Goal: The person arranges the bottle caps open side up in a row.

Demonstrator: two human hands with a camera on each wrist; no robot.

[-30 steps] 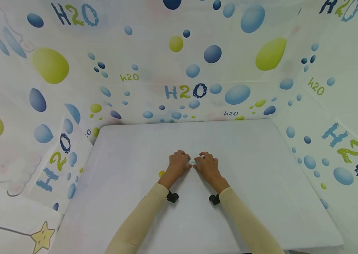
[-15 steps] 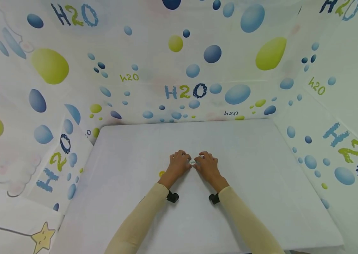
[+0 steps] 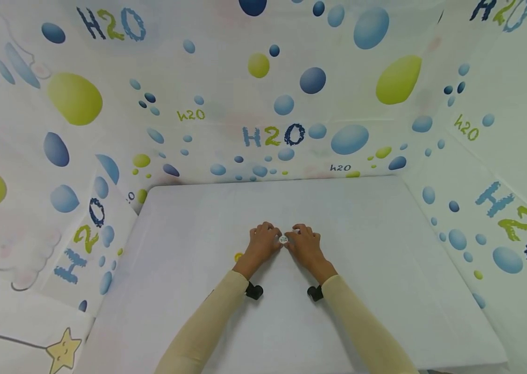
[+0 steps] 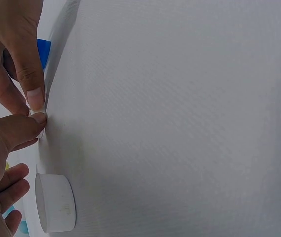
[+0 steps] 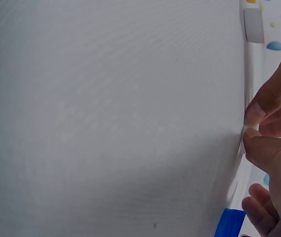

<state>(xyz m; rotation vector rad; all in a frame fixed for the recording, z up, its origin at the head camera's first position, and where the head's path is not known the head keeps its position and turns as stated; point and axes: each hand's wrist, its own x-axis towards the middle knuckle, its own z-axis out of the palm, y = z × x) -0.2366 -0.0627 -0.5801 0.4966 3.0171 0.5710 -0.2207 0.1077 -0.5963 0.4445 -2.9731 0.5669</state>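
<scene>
Both hands meet near the middle of the white table (image 3: 188, 301) over a small white round piece (image 3: 283, 239) with dark print on its top. My left hand (image 3: 263, 243) pinches its left side between thumb and fingers. From the right, my right hand (image 3: 305, 246) pinches the opposite side. The wrist views show thumbs and fingertips along its thin pale edge (image 5: 243, 143). Beside the left hand stands a short white cylinder (image 4: 56, 203); the head view shows a yellow ring (image 3: 238, 257) there, partly behind the wrist. A blue object (image 5: 230, 223) lies by the right hand, hidden in the head view.
A white cloth printed with blue and green drops forms a back wall (image 3: 226, 78) behind the table and side walls left and right. Black wrist cameras (image 3: 254, 291) hang under both wrists.
</scene>
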